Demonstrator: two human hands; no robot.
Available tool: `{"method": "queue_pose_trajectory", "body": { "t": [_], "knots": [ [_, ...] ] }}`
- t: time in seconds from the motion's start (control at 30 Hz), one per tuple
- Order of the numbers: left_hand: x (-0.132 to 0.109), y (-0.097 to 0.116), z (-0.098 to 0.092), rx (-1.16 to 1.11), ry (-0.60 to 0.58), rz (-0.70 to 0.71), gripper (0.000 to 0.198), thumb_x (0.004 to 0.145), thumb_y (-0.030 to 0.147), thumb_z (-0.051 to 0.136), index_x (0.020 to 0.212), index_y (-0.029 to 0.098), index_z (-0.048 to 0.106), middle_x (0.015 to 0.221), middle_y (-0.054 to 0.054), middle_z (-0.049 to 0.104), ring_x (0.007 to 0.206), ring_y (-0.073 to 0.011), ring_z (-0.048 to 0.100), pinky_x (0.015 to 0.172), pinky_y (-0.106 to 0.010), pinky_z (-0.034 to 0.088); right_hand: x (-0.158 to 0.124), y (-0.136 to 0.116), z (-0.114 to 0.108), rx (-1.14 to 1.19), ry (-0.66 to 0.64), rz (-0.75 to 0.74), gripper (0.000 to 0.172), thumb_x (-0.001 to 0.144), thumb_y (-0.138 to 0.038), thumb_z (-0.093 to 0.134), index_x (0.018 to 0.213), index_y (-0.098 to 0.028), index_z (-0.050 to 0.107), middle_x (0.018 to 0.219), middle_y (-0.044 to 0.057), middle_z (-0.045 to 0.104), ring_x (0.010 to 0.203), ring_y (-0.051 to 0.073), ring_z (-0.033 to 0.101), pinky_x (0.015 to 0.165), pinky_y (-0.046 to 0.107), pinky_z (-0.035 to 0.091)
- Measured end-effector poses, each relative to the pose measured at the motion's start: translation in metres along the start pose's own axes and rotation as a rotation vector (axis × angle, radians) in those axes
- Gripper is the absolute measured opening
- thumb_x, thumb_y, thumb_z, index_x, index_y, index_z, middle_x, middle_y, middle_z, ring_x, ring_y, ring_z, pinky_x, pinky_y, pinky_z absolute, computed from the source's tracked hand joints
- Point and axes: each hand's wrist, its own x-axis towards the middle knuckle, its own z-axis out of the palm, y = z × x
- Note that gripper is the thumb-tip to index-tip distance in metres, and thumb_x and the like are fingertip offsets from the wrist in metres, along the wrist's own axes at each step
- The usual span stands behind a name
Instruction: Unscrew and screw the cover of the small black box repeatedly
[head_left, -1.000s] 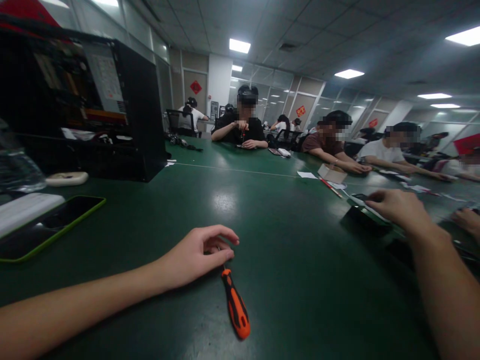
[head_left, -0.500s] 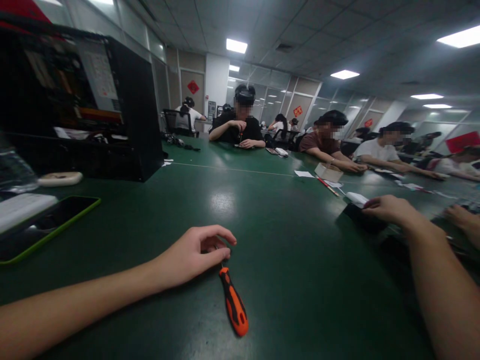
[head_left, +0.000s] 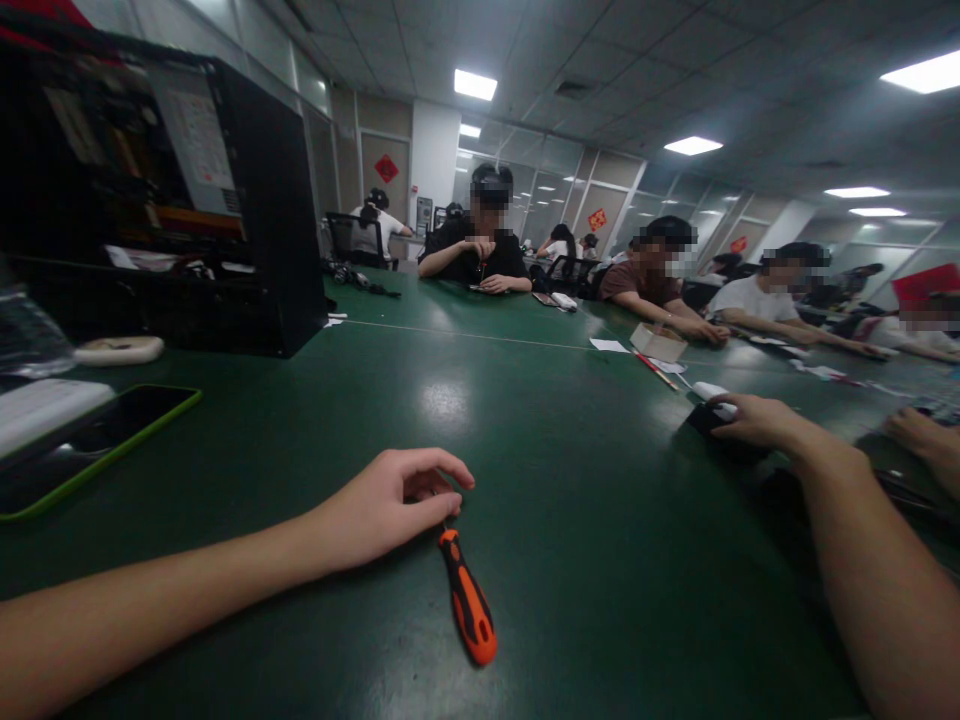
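Phone: far L, on green tbl.
L hand: fingers half-curled; grip can't tell.
Screwdriver: on tbl, shaft end hidden at L hand.
R hand: fingers on dk obj, grip unclear.

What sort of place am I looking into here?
Probably a shared workshop or training room: a computer case with an open side stands on the green table, an orange-and-black screwdriver is at the left hand, and several people sit around the table.
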Motion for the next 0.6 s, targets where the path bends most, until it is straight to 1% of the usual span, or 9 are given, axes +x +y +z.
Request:
{"method": "queue_pose_trajectory", "body": {
  "t": [0.1, 0.2, 0.3, 0.4, 0.5, 0.6],
  "knots": [
    [-0.001, -0.001, 0.0, 0.006, -0.005, 0.003, 0.024, 0.088, 0.027, 0.065, 0.108, 0.015, 0.069, 0.093, -0.006, 0.072, 0.088, -0.0211, 0.07, 0.08, -0.032, 0.056, 0.0, -0.002, -0.001, -0.032, -0.137, 0.011, 0.031, 0.093, -0.031, 0.066, 0.121, -0.018, 0.062, 0.103, 0.004, 0.067, 0.087, 0.016, 0.064, 0.082, 0.034, 0.053],
    [-0.001, -0.003, 0.001, 0.013, -0.006, 0.007, 0.023, 0.089, 0.027, 0.064, 0.109, 0.016, 0.069, 0.094, -0.006, 0.072, 0.089, -0.0215, 0.07, 0.08, -0.032, 0.056, 0.002, -0.005, -0.002, -0.055, -0.182, 0.022, 0.035, 0.095, -0.032, 0.064, 0.126, -0.017, 0.059, 0.112, 0.007, 0.065, 0.094, 0.018, 0.064, 0.084, 0.037, 0.055],
    [-0.001, -0.003, 0.001, 0.051, -0.009, 0.022, 0.023, 0.091, 0.025, 0.062, 0.11, 0.016, 0.07, 0.097, -0.006, 0.072, 0.091, -0.022, 0.07, 0.082, -0.033, 0.056, 0.002, -0.006, -0.002, -0.072, -0.203, 0.029, 0.036, 0.097, -0.035, 0.062, 0.128, -0.018, 0.058, 0.118, 0.008, 0.064, 0.099, 0.019, 0.065, 0.086, 0.038, 0.056],
    [-0.002, -0.002, 0.0, 0.138, -0.014, 0.069, 0.022, 0.092, 0.02, 0.057, 0.11, 0.016, 0.07, 0.102, -0.007, 0.072, 0.093, -0.0216, 0.069, 0.083, -0.033, 0.056, 0.001, -0.006, -0.001, -0.078, -0.214, 0.025, 0.037, 0.097, -0.036, 0.062, 0.129, -0.019, 0.058, 0.121, 0.008, 0.064, 0.103, 0.02, 0.065, 0.088, 0.039, 0.056],
    [-0.004, 0.001, 0.001, 0.25, -0.045, 0.18, 0.025, 0.09, 0.011, 0.053, 0.107, 0.018, 0.071, 0.108, -0.006, 0.071, 0.096, -0.0201, 0.067, 0.087, -0.033, 0.054, 0.001, -0.007, 0.003, -0.083, -0.206, 0.02, 0.038, 0.097, -0.036, 0.062, 0.131, -0.019, 0.058, 0.125, 0.009, 0.062, 0.107, 0.021, 0.064, 0.09, 0.041, 0.056],
    [-0.006, 0.003, 0.002, 0.304, -0.093, 0.283, 0.03, 0.086, 0.004, 0.052, 0.105, 0.018, 0.07, 0.11, -0.006, 0.071, 0.1, -0.0193, 0.067, 0.091, -0.031, 0.053, 0.003, -0.012, 0.012, -0.086, -0.173, 0.025, 0.04, 0.096, -0.037, 0.063, 0.13, -0.018, 0.058, 0.129, 0.011, 0.061, 0.111, 0.023, 0.063, 0.093, 0.042, 0.056]
  ]
}}
